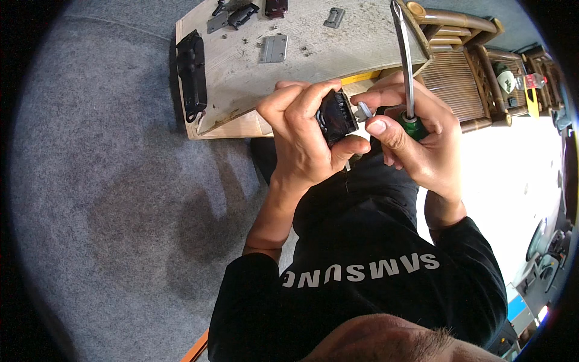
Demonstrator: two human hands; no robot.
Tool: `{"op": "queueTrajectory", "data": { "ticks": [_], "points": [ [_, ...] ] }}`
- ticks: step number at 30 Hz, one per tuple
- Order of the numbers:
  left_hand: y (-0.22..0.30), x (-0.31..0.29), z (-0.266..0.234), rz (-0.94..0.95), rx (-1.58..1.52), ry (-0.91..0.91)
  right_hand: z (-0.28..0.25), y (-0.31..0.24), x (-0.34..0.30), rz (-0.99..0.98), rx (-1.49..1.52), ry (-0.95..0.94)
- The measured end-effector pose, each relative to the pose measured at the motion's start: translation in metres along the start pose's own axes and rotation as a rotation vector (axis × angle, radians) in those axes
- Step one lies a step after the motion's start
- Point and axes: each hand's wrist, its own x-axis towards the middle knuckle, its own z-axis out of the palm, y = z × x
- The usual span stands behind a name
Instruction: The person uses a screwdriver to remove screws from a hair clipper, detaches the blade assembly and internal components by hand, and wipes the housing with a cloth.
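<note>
My left hand point(300, 123) is closed around the black body of what looks like a hair clipper point(336, 119), held above my lap with its open end toward the right. The fingers of my right hand point(422, 136) pinch a small grey-white piece point(363, 112) against or close beside that end; whether the two touch, I cannot tell. Tucked in the same hand is a screwdriver with a green handle point(412, 126), its metal shaft pointing up and away from me. Part of the handle is hidden by my fingers.
Ahead stands a wooden table point(338, 54) strewn with hair clippings. On it lie a metal clipper blade point(274, 49), a long black housing point(192, 75), a maroon part point(276, 7), a black part point(243, 16) and a small grey part point(334, 17). Bamboo chairs point(455, 81) stand to the right.
</note>
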Motion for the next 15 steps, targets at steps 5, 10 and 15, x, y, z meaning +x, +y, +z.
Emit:
{"op": "queueTrajectory", "data": {
  "ticks": [5,10,15],
  "points": [
    [-0.0054,0.0019,0.0013,0.067,0.004,0.016,0.0003,-0.0029,0.0011,0.103,0.156,0.01],
    [-0.0085,-0.0007,0.0025,0.103,-0.025,0.009,-0.0008,-0.0018,0.0019,0.064,0.111,-0.003],
    [-0.0064,0.0015,0.0004,0.13,0.065,-0.024,-0.0015,0.0049,0.0023,-0.011,0.026,0.003]
  ]
}}
